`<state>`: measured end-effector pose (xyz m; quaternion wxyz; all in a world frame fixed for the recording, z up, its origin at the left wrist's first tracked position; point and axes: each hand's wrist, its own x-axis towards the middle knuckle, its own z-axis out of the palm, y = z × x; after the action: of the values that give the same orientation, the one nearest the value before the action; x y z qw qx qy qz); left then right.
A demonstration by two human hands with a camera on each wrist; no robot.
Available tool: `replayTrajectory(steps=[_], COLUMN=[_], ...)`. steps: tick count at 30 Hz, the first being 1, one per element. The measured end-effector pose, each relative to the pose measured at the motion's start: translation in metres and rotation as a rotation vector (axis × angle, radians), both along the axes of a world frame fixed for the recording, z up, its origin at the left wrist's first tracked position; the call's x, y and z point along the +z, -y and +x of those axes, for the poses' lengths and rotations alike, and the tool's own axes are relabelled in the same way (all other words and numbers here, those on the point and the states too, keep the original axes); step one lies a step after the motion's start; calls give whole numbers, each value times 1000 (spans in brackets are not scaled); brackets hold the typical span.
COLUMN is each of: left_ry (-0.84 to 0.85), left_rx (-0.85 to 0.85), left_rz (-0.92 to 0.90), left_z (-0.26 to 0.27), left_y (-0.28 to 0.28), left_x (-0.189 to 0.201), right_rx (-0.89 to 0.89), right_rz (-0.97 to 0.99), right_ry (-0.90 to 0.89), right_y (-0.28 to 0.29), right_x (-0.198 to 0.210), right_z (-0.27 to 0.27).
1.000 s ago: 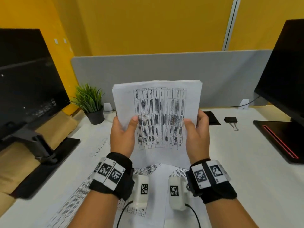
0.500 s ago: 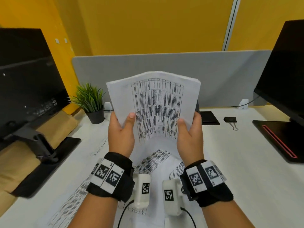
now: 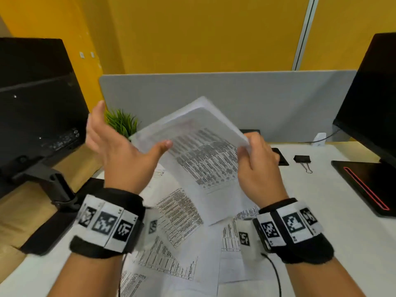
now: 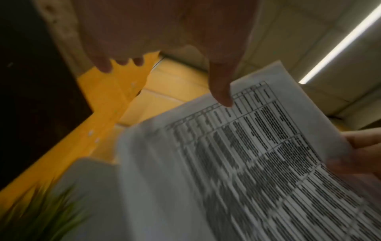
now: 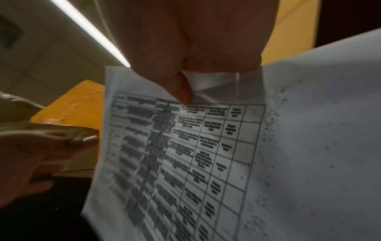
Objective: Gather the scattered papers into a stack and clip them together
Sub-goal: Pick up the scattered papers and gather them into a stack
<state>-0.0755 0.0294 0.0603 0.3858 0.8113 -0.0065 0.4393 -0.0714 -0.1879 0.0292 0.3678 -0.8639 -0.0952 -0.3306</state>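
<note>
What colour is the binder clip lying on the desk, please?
Black body with silver wire handles: binder clip, clearest in the head view.

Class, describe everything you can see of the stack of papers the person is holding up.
The stack of papers is several white sheets, the top one printed with a dense black table. It is lifted off the desk and turned at a slant, its lower corner hanging over loose sheets. The right hand pinches its right edge; the left hand is spread open, only its thumb touching the left edge. The sheets bow slightly.

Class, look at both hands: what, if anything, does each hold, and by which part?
The right hand pinches the white printed paper stack at its right edge. The left hand is open, only its thumb touching the stack's left edge.
</note>
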Motion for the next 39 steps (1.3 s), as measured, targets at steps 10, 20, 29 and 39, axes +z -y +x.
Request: replayTrajectory(steps=[10, 20, 29, 39], left_ry=[-94, -365, -250, -228], left_rx=[-428, -460, -401, -283], left_rz=[-409, -602, -634, -492], left_z=[5, 0, -2, 0], left_y=[-21, 1, 4, -1], left_x=[-28, -92, -76, -69], right_rx=[-149, 129, 82, -152], right_rz=[647, 822, 846, 532], right_ry=[-39, -311, -203, -112], right_y=[22, 18, 15, 13], right_x=[-2, -48, -29, -16], right_z=[-22, -22, -23, -25])
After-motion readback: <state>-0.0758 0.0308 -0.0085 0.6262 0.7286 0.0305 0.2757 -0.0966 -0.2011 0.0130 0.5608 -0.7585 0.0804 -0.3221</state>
